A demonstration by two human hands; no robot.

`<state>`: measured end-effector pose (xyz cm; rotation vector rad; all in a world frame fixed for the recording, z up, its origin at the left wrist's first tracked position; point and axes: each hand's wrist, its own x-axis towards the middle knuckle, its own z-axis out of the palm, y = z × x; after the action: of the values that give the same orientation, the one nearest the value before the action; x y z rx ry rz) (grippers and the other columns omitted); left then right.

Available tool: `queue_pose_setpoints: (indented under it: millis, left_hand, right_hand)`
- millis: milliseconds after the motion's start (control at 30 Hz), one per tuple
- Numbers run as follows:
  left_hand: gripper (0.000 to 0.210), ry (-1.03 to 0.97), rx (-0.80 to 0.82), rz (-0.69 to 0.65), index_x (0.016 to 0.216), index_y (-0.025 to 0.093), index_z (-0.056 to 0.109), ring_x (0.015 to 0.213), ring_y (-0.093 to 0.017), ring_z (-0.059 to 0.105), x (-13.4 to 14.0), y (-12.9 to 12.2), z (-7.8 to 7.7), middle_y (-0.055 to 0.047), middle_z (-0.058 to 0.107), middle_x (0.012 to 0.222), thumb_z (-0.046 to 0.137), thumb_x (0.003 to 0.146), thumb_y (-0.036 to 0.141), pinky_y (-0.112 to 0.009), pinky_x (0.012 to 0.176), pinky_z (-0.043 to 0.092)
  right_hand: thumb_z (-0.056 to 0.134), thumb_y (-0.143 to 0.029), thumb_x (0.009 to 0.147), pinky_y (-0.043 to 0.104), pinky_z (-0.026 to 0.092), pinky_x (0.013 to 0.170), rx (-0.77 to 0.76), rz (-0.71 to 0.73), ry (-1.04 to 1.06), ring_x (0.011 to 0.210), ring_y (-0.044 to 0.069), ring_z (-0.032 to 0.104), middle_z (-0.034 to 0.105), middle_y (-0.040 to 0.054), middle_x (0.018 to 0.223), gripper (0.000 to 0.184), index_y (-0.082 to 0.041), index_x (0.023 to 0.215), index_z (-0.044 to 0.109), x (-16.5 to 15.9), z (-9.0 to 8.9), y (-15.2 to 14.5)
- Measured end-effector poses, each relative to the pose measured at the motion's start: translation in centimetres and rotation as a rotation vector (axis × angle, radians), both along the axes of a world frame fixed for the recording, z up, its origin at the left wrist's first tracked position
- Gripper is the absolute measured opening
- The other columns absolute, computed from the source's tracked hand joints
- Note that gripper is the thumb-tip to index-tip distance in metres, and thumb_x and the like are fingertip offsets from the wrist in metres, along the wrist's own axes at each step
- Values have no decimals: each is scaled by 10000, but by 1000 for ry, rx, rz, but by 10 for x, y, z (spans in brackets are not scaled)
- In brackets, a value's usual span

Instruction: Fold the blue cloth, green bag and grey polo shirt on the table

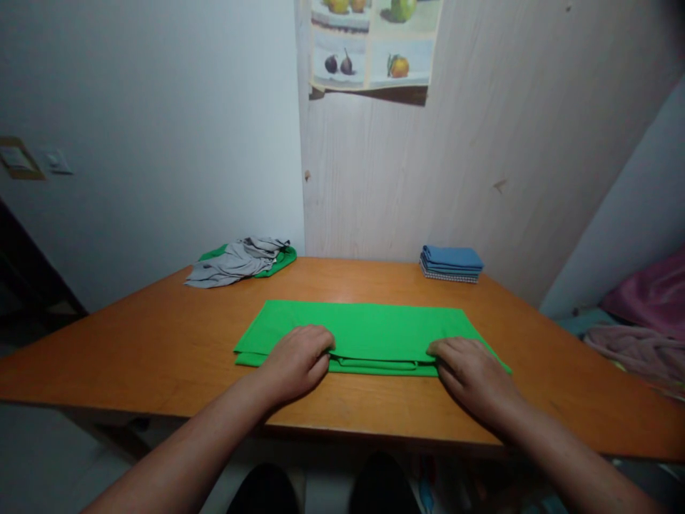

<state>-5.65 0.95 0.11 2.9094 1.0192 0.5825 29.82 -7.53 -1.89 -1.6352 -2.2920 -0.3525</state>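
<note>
A bright green cloth lies folded into a long, layered strip across the table in front of me. My left hand grips its near edge left of the middle, thumb below and fingers on top. Farther right, my right hand pinches the same near edge. Between the hands, the upper layer stands slightly apart from the layers beneath, and an inner fold shows in the gap. The fingertips are partly hidden by the hands and cloth.
The cloth rests on an orange-brown wooden table. At the back left lies a crumpled grey and green garment pile. A neat stack of folded blue and checked cloths sits at the back right. Pinkish fabric is beyond the right edge.
</note>
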Motion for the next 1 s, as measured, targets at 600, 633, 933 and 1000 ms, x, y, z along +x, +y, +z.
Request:
queue_pose_setpoints:
  millis: [600, 633, 933, 1000]
  left_hand:
    - [667, 77, -125, -136, 1543, 240, 380, 1505, -313, 288, 92, 1, -3, -104, 321, 1639, 429, 984, 602, -520, 1203, 236]
    - [643, 104, -139, -140, 1552, 252, 370, 1513, -306, 274, 94, 1, -7, -92, 308, 1645, 379, 1006, 590, -531, 1208, 218]
    - [582, 155, -123, -145, 1564, 297, 354, 1530, -276, 239, 90, 2, -15, -44, 278, 1652, 269, 1047, 550, -551, 1222, 181]
    - [574, 149, -118, -146, 1559, 305, 365, 1527, -277, 247, 91, 2, -16, -45, 288, 1648, 281, 1046, 548, -553, 1220, 185]
  right_hand:
    - [482, -139, 920, 340, 372, 812, -21, -118, -1, 955, 242, 569, 667, 69, 960, 163, -213, 965, 620, -9, 4, -5]
    - [491, -134, 911, 338, 367, 812, -18, -152, -7, 960, 241, 572, 671, 69, 964, 165, -211, 965, 626, -6, 5, -5]
    - [510, -161, 908, 355, 348, 801, 109, -382, -41, 935, 253, 612, 724, 77, 983, 230, -207, 1042, 690, 42, 9, -18]
    - [513, -175, 914, 359, 351, 821, 144, -360, -36, 942, 252, 614, 728, 79, 997, 238, -215, 1063, 696, 49, 6, -23]
